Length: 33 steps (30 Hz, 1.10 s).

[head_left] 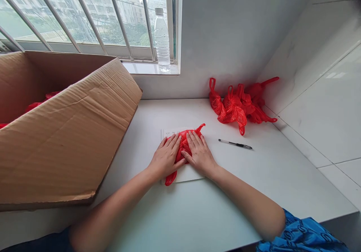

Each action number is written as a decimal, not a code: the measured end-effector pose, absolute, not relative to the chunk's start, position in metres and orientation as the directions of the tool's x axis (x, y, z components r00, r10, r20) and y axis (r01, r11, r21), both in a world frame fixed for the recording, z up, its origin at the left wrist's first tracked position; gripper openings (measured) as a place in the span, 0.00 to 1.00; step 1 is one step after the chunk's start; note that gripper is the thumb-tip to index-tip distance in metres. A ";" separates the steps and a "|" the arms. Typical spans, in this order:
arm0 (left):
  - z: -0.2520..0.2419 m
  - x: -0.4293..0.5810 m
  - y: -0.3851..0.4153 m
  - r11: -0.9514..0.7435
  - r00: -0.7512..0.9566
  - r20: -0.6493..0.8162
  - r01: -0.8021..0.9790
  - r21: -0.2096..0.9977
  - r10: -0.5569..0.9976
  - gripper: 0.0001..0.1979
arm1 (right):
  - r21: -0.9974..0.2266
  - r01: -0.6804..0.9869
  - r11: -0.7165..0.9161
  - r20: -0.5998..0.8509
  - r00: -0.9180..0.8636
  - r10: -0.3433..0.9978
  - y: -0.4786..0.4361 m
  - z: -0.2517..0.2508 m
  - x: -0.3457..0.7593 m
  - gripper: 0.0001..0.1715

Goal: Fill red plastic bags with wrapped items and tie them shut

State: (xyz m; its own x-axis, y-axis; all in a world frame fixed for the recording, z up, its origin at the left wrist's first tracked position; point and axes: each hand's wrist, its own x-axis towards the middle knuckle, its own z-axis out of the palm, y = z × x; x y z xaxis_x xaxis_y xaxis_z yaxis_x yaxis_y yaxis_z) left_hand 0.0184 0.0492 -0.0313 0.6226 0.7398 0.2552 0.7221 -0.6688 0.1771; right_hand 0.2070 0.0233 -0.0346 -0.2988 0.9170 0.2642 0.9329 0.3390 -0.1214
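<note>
A red plastic bag [184, 146] lies on a white notebook [187, 176] in the middle of the table, its handles sticking out at the upper right and lower left. My left hand [166, 156] rests flat on the bag's left side, fingers stretched out. On the right side my right hand [199, 152] presses down in the same way, palm low and fingers extended. Both hands cover much of the bag, so what it contains is hidden. A little handwriting or print shows at the notebook's top edge. To the right lies a black and clear pen [235, 144].
Several red plastic bags [235, 107] are heaped against the wall at the back right. A large open cardboard box [70, 131] with red bags inside takes up the left. A clear water bottle [162, 41] stands on the sill by the barred window.
</note>
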 end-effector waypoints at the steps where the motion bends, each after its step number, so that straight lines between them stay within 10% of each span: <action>1: -0.031 0.019 0.049 -0.668 0.623 0.251 0.723 0.175 0.741 0.39 | -0.122 0.933 0.338 0.262 -0.298 0.918 0.023 -0.034 0.207 0.42; 33: -0.031 0.021 0.045 -0.650 0.605 0.249 0.738 0.182 0.756 0.37 | -0.173 0.918 0.356 0.286 -0.299 0.910 0.025 -0.040 0.207 0.42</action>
